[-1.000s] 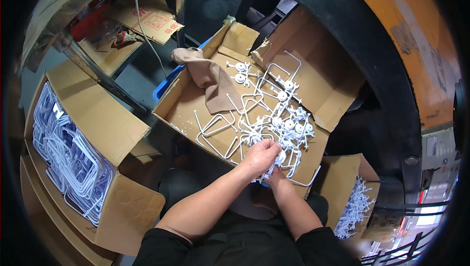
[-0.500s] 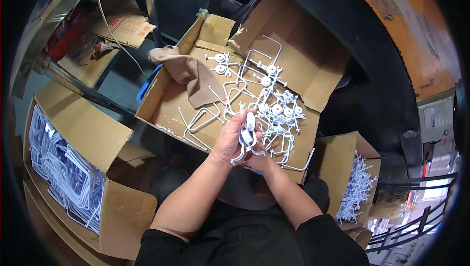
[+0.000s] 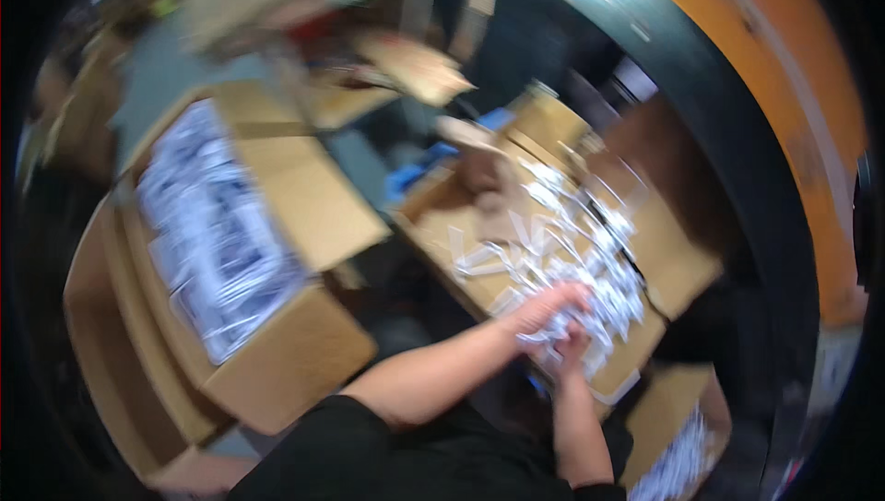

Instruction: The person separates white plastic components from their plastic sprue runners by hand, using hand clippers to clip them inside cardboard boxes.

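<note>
A single head-worn fisheye view looks steeply down from close above the person's own forearms, which enter from the lower edge. It faces an open cardboard box (image 3: 553,243) ahead, slightly right, with another open box (image 3: 221,252) at the left. Motion blur smears everything, and edges bend toward the dark rim.

Under my left hand (image 3: 544,306) and right hand (image 3: 570,346) lie glossy white coated-wire pieces (image 3: 590,261) in a matt brown cardboard box (image 3: 687,271). At nine o'clock, another matt cardboard box (image 3: 304,353) holds shiny clear-plastic packets (image 3: 217,224).
</note>
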Demonstrator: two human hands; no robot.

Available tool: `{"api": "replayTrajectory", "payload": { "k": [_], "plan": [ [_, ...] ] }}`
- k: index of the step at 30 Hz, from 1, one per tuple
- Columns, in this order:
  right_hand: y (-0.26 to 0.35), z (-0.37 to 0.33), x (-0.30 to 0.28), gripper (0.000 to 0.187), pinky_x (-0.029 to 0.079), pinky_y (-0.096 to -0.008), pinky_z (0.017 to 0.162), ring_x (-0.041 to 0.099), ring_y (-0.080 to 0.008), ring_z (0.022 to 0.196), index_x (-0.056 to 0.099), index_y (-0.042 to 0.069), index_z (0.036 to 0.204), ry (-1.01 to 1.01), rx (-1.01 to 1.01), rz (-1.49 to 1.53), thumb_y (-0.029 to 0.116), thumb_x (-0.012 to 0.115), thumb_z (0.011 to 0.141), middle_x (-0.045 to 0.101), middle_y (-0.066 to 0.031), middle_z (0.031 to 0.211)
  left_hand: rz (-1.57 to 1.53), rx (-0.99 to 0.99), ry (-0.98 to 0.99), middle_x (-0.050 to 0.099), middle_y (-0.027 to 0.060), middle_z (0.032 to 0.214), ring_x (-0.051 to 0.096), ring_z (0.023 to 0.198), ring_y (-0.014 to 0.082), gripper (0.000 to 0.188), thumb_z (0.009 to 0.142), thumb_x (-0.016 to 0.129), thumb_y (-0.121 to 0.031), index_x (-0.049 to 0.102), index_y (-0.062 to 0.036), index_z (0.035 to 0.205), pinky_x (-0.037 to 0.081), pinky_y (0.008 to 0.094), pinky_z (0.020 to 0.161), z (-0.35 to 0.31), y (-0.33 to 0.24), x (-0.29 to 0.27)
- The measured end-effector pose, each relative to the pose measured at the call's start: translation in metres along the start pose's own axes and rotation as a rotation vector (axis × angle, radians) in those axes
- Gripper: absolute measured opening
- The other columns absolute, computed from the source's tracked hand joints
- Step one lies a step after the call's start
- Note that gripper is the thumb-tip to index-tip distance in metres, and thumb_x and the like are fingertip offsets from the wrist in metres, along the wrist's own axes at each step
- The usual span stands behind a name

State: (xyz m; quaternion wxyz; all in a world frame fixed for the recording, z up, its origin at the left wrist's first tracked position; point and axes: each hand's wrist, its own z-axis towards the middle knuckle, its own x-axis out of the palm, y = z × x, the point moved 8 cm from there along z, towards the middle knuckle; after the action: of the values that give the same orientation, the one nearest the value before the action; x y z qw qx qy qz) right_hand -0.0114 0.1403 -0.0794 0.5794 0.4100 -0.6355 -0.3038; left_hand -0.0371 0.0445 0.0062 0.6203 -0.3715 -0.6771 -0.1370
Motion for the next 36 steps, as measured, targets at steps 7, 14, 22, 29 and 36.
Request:
{"api": "replayTrajectory", "payload": {
  "k": [7, 14, 22, 29, 36],
  "plan": [
    [0.124, -0.075, 0.008, 0.028, 0.044, -0.0298, 0.083, 0.052, -0.0163, 0.089, 0.050, -0.004, 0.113, -0.240, -0.346, -0.662, 0.001, 0.053, 0.085, 0.053, -0.0082, 0.098, -0.137, -0.002, -0.047, 0.056, -0.0060, 0.069, 0.051, 0.044, 0.0015, 0.023, 0.093, 0.059, -0.039, 0.058, -0.0162, 0.092, 0.039, 0.0164, 0.033, -0.030, 0.019, -0.012],
    [0.105, -0.184, 0.008, 0.040, 0.045, -0.0356, 0.087, 0.057, -0.0264, 0.095, 0.051, -0.007, 0.119, -0.251, -0.309, -0.900, 0.015, 0.062, 0.088, 0.060, -0.0189, 0.102, -0.049, 0.168, -0.210, 0.051, -0.0051, 0.062, 0.049, 0.041, 0.0046, 0.025, 0.094, 0.057, -0.039, 0.057, -0.0154, 0.086, 0.034, 0.0188, 0.031, -0.130, 0.005, -0.015],
    [0.051, -0.174, -0.001, 0.026, 0.044, -0.0284, 0.075, 0.052, -0.0180, 0.081, 0.052, -0.007, 0.107, 0.041, -0.303, -1.195, 0.002, 0.051, 0.082, 0.052, -0.0099, 0.089, 0.142, 0.265, -0.362, 0.046, -0.0037, 0.057, 0.045, 0.038, 0.0053, 0.032, 0.094, 0.054, -0.040, 0.051, -0.0133, 0.077, 0.033, 0.0200, 0.030, -0.226, 0.006, -0.015],
    [0.037, -0.163, -0.027, 0.024, 0.045, -0.0290, 0.072, 0.053, -0.0174, 0.077, 0.053, -0.005, 0.105, -0.048, -0.196, -1.196, 0.001, 0.054, 0.081, 0.052, -0.0079, 0.084, 0.301, 0.474, -0.375, 0.045, -0.0012, 0.054, 0.044, 0.035, 0.0074, 0.033, 0.094, 0.055, -0.037, 0.051, -0.0089, 0.076, 0.034, 0.0223, 0.029, -0.291, -0.023, 0.010],
    [0.044, -0.173, -0.006, 0.025, 0.046, -0.0327, 0.074, 0.056, -0.0208, 0.076, 0.055, -0.007, 0.102, 0.016, -0.265, -1.185, 0.001, 0.055, 0.077, 0.055, -0.0117, 0.082, 0.831, 1.042, -0.951, 0.051, -0.0013, 0.067, 0.050, 0.049, 0.0099, 0.023, 0.091, 0.061, -0.032, 0.061, -0.0084, 0.092, 0.043, 0.0273, 0.041, -0.494, -0.136, 0.048]
  ]
}}
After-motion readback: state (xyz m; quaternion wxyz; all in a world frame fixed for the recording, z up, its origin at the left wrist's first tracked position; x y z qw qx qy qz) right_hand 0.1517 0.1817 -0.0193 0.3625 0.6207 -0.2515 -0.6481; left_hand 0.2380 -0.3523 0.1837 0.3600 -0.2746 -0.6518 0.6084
